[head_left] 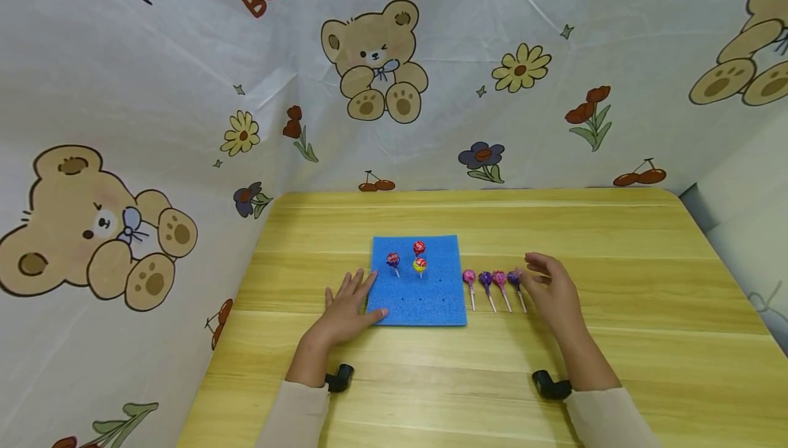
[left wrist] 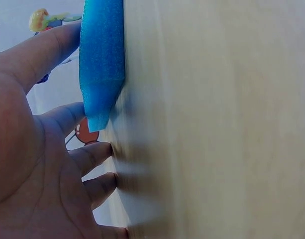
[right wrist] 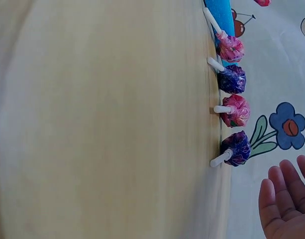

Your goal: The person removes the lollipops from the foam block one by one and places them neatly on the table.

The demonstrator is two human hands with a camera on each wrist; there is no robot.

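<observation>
A blue foam board [head_left: 418, 311] lies on the table with small holes in its surface. Three lollipops stand in it: a purple-red one [head_left: 392, 258], a red one [head_left: 419, 247] and a yellow-red one [head_left: 420, 265]. My left hand [head_left: 345, 311] spreads its fingers at the board's left edge, thumb and index finger touching it. Right of the board lies a row of a pink lollipop [head_left: 469, 275], a purple lollipop [right wrist: 232, 79], another pink lollipop [right wrist: 235, 110] and another purple lollipop [right wrist: 236, 148]. Beside that last one my right hand [head_left: 554, 294] hovers, holding nothing, fingers loosely bent.
The wooden table [head_left: 431, 379] backs onto a white cloth [head_left: 455, 113] printed with bears and flowers. A black wrist mount [head_left: 340, 378] is on the left arm, and another black mount [head_left: 550, 385] is on the right.
</observation>
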